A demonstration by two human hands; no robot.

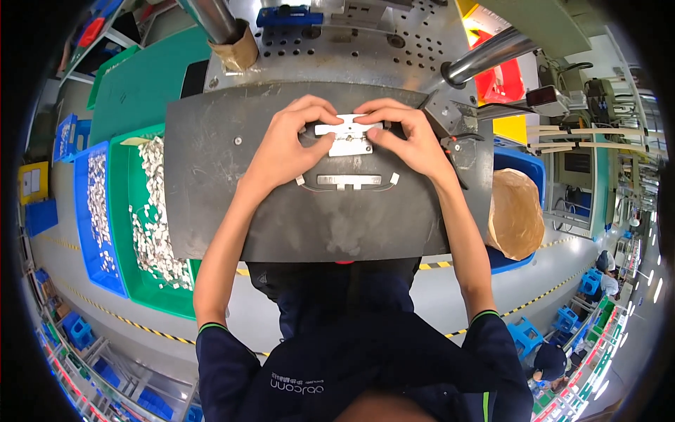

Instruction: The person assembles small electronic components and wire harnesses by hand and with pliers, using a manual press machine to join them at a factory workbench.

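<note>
Both hands meet at a small bright metal block (350,146), which stands on the dark metal work plate (309,225). A pale, narrow bar lies across the top of the block. My left hand (292,144) has its thumb and fingertips closed at the bar's left end. At the right end, my right hand (408,137) pinches in the same way, thumb below and fingers above. Fine detail between the fingertips is too small to make out. Nearer to me on the plate lies a silver strip (349,180) with thin wires and small white connectors at both ends.
Left of the plate, a green bin (125,218) and a blue bin (116,271) hold many small white parts. Cutters with dark handles (455,151) lie by the plate's right edge. Brown paper (517,214) lines a blue bin at right. Thick metal posts (492,56) rise behind.
</note>
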